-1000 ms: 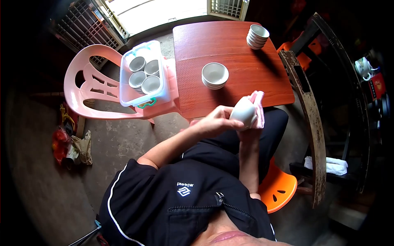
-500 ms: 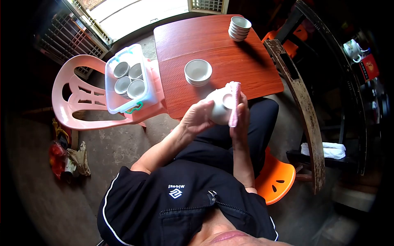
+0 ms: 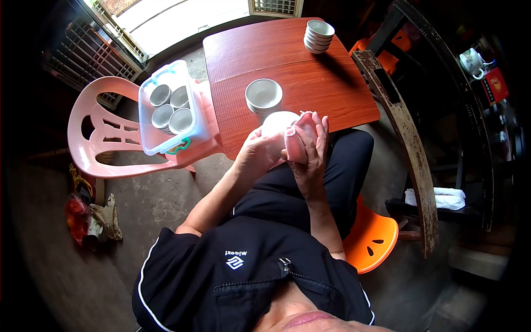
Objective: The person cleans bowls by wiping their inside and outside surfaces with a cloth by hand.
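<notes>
A white bowl (image 3: pixel 280 119) is held over my lap at the near edge of the red-brown table, partly covered by a pink cloth (image 3: pixel 297 145). My left hand (image 3: pixel 255 150) grips the bowl from its left side. On the other side, my right hand (image 3: pixel 313 152) is closed around the bunched cloth, which presses against the bowl. Just beyond my hands stands a short stack of white bowls (image 3: pixel 263 95). A taller bowl stack (image 3: pixel 319 36) rests at the table's far right corner.
To the left, a pink plastic chair (image 3: pixel 83 141) carries a clear plastic box (image 3: pixel 145 119) with several stacked bowls inside. A worn wooden frame (image 3: pixel 406 130) stands close to the right of the table (image 3: pixel 232 66). An orange stool (image 3: pixel 371 235) is beside me.
The bowl has turned and sits lower behind the cloth, its base ring now hidden. My right hand has moved across with the pink cloth, which is now bunched against the bowl.
</notes>
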`<state>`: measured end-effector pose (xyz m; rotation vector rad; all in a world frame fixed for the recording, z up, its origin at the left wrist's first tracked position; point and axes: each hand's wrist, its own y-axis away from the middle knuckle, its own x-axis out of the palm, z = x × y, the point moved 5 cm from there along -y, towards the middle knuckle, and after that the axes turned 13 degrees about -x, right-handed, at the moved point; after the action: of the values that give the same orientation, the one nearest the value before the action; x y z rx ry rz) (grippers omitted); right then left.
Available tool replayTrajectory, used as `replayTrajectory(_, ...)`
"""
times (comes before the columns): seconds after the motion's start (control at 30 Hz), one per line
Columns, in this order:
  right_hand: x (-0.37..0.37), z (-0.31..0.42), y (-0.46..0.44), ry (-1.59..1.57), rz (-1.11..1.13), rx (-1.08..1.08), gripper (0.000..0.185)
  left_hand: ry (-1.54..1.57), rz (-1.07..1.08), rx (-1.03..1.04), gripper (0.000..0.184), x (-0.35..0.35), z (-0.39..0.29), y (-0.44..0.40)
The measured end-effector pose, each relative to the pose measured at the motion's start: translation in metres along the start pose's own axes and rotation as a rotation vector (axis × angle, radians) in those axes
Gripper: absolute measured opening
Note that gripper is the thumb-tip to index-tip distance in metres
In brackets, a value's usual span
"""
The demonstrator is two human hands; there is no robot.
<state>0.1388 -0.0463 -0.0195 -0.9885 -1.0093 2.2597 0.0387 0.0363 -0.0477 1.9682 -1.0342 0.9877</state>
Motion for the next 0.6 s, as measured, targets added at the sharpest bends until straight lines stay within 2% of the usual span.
replayTrajectory(0.1, -0.003, -0.008, 0.001, -0.135, 0.018, -0.014, 0.040, 0.001, 0.042, 0.011, 0.048, -0.002, -0.005, 0.002)
replayTrajectory(0.17, -0.008, 0.002, -0.004, 0.146, 0.124, 0.003, 0.040, 0.008, 0.099, 0.007, 0.050, -0.005, -0.008, 0.001)
replayTrajectory(0.23, -0.007, 0.007, -0.008, 0.353, 0.192, 0.007, 0.039, -0.006, 0.068, 0.019, 0.051, -0.008, -0.007, 0.001)
replayTrajectory(0.33, -0.002, 0.005, -0.006, 0.119, 0.108, 0.035, 0.038, -0.022, 0.072, 0.004, 0.052, -0.009, -0.007, -0.001)
replayTrajectory(0.37, -0.002, 0.002, -0.004, 0.015, 0.114, -0.035, 0.039, -0.024, 0.076, -0.005, 0.053, -0.010, -0.008, 0.000)
replayTrajectory(0.43, -0.002, -0.007, 0.003, -0.435, 0.027, 0.154, 0.036, 0.040, 0.100, -0.016, 0.055, -0.008, -0.007, 0.003)
replayTrajectory(0.5, -0.004, -0.009, -0.002, -0.836, -0.193, 0.336, 0.034, 0.122, 0.089, -0.038, 0.055, -0.010, -0.007, 0.003)
replayTrajectory(0.53, 0.002, -0.031, 0.024, -1.011, -0.279, 0.607, 0.039, 0.173, 0.068, -0.048, 0.054, -0.013, -0.007, 0.002)
replayTrajectory(0.6, 0.005, -0.053, 0.037, -1.169, -0.645, 0.863, 0.046, 0.164, 0.043, -0.050, 0.055, -0.014, -0.005, 0.000)
